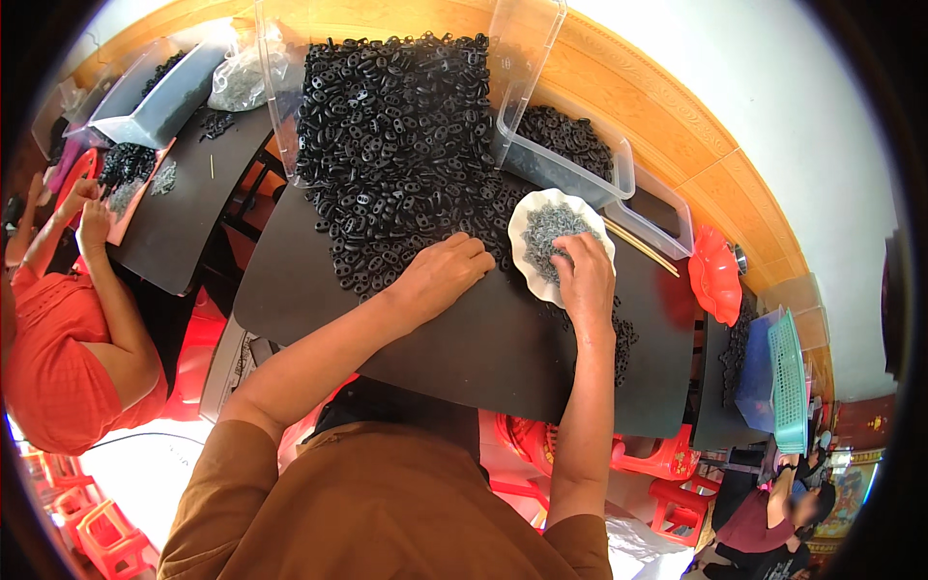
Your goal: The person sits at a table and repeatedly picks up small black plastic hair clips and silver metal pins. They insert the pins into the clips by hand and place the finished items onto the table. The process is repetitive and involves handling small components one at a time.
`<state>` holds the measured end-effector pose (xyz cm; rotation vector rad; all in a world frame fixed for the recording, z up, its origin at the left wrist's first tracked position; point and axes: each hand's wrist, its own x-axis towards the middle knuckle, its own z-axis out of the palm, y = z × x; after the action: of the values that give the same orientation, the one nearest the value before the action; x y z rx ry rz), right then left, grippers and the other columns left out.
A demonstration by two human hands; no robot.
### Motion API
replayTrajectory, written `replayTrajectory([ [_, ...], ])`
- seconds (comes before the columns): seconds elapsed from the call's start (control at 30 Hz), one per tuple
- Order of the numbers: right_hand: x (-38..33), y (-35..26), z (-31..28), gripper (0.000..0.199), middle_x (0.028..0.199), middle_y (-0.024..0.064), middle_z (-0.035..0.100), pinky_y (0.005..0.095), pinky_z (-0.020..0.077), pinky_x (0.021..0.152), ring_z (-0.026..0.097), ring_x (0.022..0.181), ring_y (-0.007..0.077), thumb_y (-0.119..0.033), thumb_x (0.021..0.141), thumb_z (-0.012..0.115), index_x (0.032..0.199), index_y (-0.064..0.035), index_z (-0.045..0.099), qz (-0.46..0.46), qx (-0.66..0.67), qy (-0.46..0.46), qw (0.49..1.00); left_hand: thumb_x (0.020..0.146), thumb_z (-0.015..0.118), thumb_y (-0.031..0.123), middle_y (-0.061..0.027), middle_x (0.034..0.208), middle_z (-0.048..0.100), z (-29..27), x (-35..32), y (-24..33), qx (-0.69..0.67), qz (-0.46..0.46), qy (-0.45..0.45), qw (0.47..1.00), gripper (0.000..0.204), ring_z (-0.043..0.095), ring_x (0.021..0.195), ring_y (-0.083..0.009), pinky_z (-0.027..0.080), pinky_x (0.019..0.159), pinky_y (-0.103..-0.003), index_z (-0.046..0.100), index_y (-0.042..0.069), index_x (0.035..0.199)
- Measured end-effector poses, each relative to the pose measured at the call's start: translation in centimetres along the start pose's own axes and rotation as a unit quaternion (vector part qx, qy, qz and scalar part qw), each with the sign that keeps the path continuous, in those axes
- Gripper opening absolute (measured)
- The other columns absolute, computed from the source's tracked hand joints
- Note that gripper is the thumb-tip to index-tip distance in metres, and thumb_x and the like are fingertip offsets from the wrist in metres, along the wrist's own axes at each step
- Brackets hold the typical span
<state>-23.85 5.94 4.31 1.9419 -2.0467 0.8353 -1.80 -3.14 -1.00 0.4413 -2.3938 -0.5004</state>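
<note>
Brown sleeves frame the lower middle of the frame, and both forearms reach up onto the dark desk (503, 358). Left of centre, the left hand (440, 275) lies palm down with its fingers curled into the near edge of the heap of black plastic links (396, 145); whether it has pinched one cannot be told. Just right of centre, the right hand (585, 280) rests over the near rim of the white scalloped dish (527, 217), fingertips bent into the small grey metal pieces (553, 227) it holds; a grasp there cannot be confirmed either.

Risk lies mostly with that dish: it is light and shallow, and pressure on its rim could tip it and scatter the grey pieces among the loose links (623, 338) at the right of the desk. A sweep of the left hand could likewise push links off the near desk edge.

Further up, a clear plastic bin (570, 159) of more links stands just beyond the dish, with a red dish (715, 275) at the right edge. At far left, another person in a red top (58, 367) works at a separate board.
</note>
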Motion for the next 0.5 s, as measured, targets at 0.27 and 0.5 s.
replayTrajectory([
  [0.27,0.3,-0.3,1.0,0.014,0.083,0.009,0.062,0.0426,0.0496,0.075,0.062,0.085,0.0312,0.002,0.074,0.074,0.084,-0.0049,0.069,-0.042,0.015,-0.01,0.999,0.089,0.063,0.008,-0.0083,0.093,0.06,-0.1,-0.3,-0.1,0.001,-0.012,-0.002,1.0,0.01,0.061,0.093,-0.0282,0.053,0.08,-0.039,0.064,0.004,0.098],
  [0.5,0.2,-0.1,1.6,0.012,0.082,0.0089,0.061,0.043,0.0489,0.073,0.061,0.082,0.0317,0.003,0.074,0.073,0.082,-0.004,0.068,-0.05,0.023,0.004,0.998,0.1,0.056,0.005,-0.0091,0.09,0.066,-0.9,-0.2,0.9,-0.332,-0.19,-0.006,0.924,0.007,0.069,0.08,-0.0174,0.057,0.073,-0.03,0.06,0.0,0.101],
])
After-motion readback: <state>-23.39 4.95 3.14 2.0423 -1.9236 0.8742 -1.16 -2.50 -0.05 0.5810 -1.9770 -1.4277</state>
